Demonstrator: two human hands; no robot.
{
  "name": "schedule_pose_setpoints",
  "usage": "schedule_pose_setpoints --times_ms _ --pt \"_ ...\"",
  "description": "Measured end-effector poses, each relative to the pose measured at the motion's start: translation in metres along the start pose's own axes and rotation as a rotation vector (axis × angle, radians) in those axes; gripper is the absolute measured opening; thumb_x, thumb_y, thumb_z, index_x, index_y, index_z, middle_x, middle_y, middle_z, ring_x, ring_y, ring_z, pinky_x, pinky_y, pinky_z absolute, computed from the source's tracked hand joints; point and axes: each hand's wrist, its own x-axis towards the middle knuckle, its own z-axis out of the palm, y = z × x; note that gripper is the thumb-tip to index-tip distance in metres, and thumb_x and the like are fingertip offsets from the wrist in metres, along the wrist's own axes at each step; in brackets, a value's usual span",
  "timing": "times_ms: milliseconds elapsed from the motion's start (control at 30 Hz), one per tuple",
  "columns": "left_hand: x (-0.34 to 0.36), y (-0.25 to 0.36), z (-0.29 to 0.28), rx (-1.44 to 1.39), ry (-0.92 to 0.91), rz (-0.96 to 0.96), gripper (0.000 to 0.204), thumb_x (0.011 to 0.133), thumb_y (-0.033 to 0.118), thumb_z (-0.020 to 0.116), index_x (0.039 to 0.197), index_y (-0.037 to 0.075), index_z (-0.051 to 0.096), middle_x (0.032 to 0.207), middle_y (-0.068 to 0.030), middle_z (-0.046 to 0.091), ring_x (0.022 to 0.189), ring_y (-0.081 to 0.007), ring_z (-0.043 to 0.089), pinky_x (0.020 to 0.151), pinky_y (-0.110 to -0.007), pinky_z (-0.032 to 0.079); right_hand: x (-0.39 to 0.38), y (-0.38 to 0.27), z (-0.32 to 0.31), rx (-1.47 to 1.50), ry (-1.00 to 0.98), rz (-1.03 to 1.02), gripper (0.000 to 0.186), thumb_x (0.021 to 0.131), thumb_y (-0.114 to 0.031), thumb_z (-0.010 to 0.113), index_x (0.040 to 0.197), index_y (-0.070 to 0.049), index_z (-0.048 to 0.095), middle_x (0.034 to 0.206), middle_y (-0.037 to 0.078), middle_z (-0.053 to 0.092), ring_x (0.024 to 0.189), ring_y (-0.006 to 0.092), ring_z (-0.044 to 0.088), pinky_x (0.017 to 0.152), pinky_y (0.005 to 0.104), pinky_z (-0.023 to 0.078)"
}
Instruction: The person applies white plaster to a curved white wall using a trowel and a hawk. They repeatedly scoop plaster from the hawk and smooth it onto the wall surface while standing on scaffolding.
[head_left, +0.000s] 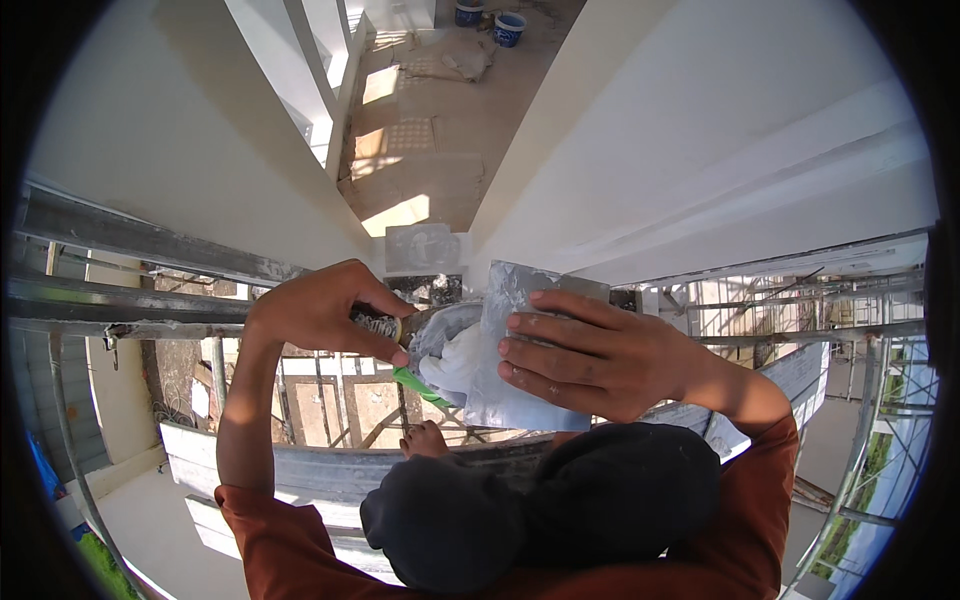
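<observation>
My left hand (325, 315) is closed round the dark handle (377, 325) of a scoop-like tool whose grey, rounded end (432, 325) carries a lump of white putty (460, 362). The exact kind of that tool does not show. My right hand (600, 355) lies with its fingers across a flat, rectangular metal plastering blade (505, 385), its thumb hidden behind. White smears mark the blade's upper part. Blade and putty meet or overlap in front of me. A bright green piece (418, 386) shows below the putty.
Scaffold planks (290, 470) and metal tubes (170, 330) surround me, with ground far below. Pale walls (680, 130) rise ahead on both sides of a floor (430, 150) where blue buckets (509, 30) stand. My dark-clad knees (450, 520) are bent; a bare foot (425, 440) shows beyond them.
</observation>
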Motion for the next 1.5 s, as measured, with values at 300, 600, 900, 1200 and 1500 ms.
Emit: schedule_pose_setpoints --times_ms 300,600,900,1200,1500 --pt "0.016 0.012 -0.026 0.143 0.005 0.028 0.042 0.068 0.023 0.086 0.104 0.006 0.072 0.081 -0.0084 0.070 0.067 -0.0173 0.061 0.066 -0.030 0.046 0.006 -0.001 0.008 -0.113 -0.176 0.026 0.032 0.076 -0.013 0.065 0.106 -0.001 0.068 0.111 0.007 0.062 0.113 0.0230 0.056 0.104 0.0413 0.044" --pt "0.043 0.036 -0.065 -0.067 0.019 -0.029 0.035 0.078 0.020 0.079 0.108 0.004 0.071 0.062 0.0013 0.059 0.051 -0.0046 0.046 0.049 -0.024 0.037 -0.065 -0.019 0.021 0.893 0.491 1.012 0.023 0.084 -0.002 0.067 0.106 0.000 0.068 0.095 0.008 0.070 0.087 0.0190 0.068 0.086 0.0324 0.054" --pt "0.161 0.036 -0.188 -0.586 0.588 0.076 0.028 0.085 0.033 0.072 0.084 0.006 0.065 0.068 0.0030 0.054 0.048 -0.0054 0.048 0.044 -0.020 0.040 -0.092 -0.031 -0.003 1.203 1.731 0.800 0.048 0.084 0.011 0.059 0.129 -0.004 0.049 0.122 0.008 0.060 0.105 0.0164 0.061 0.092 0.0329 0.051" --pt "0.225 -0.087 -0.129 -0.172 1.305 -0.296 0.037 0.073 0.038 0.075 0.077 0.002 0.069 0.077 -0.0138 0.069 0.071 -0.0271 0.068 0.064 -0.039 0.051 -0.067 -0.012 -0.150 -0.858 1.084 0.766 0.021 0.085 0.010 0.058 0.104 0.006 0.064 0.104 0.015 0.069 0.093 0.0237 0.067 0.086 0.0349 0.051" --pt "0.146 -0.113 -0.103 0.280 1.248 -0.555 0.043 0.073 0.035 0.073 0.100 0.003 0.064 0.105 -0.0191 0.067 0.101 -0.0384 0.064 0.083 -0.049 0.052 -0.030 0.026 -0.220 -1.171 0.888 0.668 0.028 0.083 0.013 0.053 0.104 -0.001 0.066 0.097 0.011 0.069 0.091 0.0252 0.067 0.082 0.0336 0.051"
